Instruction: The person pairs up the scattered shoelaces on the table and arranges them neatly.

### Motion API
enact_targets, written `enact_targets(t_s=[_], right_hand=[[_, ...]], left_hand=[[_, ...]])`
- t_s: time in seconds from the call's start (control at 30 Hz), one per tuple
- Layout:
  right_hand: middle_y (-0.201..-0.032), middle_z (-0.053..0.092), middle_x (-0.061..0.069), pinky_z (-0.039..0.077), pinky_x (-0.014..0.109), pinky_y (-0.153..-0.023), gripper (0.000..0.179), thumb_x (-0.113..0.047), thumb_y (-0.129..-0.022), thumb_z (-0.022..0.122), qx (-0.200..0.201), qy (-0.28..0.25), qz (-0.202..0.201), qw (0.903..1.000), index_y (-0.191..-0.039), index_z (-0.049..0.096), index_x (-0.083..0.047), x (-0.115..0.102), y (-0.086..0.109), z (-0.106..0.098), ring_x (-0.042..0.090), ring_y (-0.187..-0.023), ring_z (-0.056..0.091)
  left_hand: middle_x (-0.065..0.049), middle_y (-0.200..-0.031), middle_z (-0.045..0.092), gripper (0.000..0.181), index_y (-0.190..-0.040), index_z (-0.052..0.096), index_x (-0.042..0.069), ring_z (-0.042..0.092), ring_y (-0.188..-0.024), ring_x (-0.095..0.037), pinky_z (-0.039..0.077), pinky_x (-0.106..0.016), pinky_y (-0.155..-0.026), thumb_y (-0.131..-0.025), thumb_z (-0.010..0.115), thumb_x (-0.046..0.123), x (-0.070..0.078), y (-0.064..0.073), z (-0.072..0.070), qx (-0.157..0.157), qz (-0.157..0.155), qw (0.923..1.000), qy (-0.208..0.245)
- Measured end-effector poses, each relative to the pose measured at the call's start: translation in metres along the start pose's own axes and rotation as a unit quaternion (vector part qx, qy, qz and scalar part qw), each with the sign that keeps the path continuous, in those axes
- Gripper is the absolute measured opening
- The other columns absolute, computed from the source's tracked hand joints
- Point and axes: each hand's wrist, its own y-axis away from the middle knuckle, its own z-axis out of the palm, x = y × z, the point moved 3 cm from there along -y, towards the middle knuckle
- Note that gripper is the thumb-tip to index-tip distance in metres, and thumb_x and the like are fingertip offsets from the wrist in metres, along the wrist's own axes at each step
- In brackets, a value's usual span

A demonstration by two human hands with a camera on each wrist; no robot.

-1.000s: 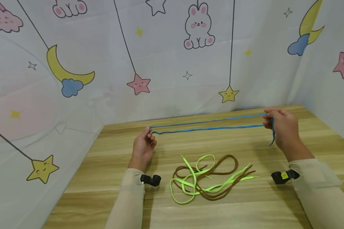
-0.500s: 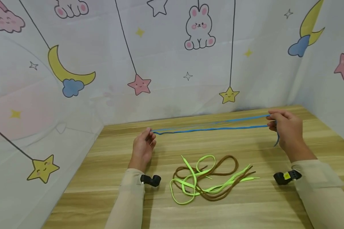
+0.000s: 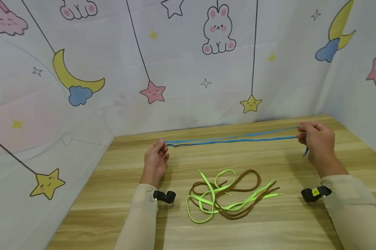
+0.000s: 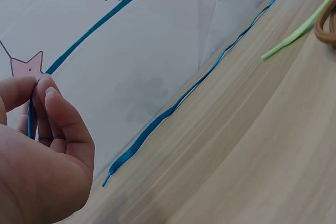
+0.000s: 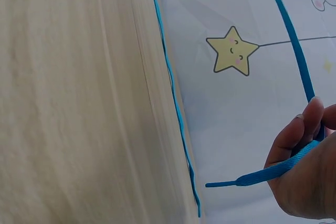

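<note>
A flat blue shoelace [image 3: 253, 134] stretches between my two hands above the back of the table. My left hand [image 3: 155, 159] pinches it near one end between thumb and fingertips. On the other side my right hand [image 3: 320, 144] grips it, with the tipped end [image 5: 252, 177] sticking out past the palm in the right wrist view. Below runs a second blue shoelace [image 3: 225, 141], lying along the tabletop; one of its tips shows by my left hand [image 4: 58, 145] in the left wrist view. Closer to me lie tangled lime-green shoelaces [image 3: 212, 194] and brown shoelaces [image 3: 251, 206].
The wood-grain table [image 3: 113, 215] meets a white printed cloth backdrop [image 3: 181, 62] at its back edge and sides. Each sleeve carries a black wrist camera, the left camera [image 3: 165, 197] and the right camera [image 3: 314, 193].
My right hand has moved to the right, while my left hand has shifted only slightly. The held blue shoelace now spans a wider gap. The lime-green and brown shoelaces have stayed put.
</note>
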Motion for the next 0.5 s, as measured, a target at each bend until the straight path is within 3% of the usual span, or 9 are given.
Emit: enact_targets(t_s=[0.5], right_hand=[[-0.088, 0.064, -0.003, 0.054, 0.018, -0.059, 0.014, -0.008, -0.098, 0.061, -0.003, 0.011, 0.003, 0.9999, -0.095, 0.073, -0.013, 0.0031, -0.0019, -0.01, 0.009, -0.064, 0.063]], left_hand=[[0.002, -0.086, 0.06, 0.012, -0.114, 0.056, 0.008, 0.057, -0.071, -0.007, 0.045, -0.018, -0.059, -0.102, 0.059, 0.011, -0.0033, -0.0019, -0.0027, 0.023, -0.014, 0.9991, -0.032]])
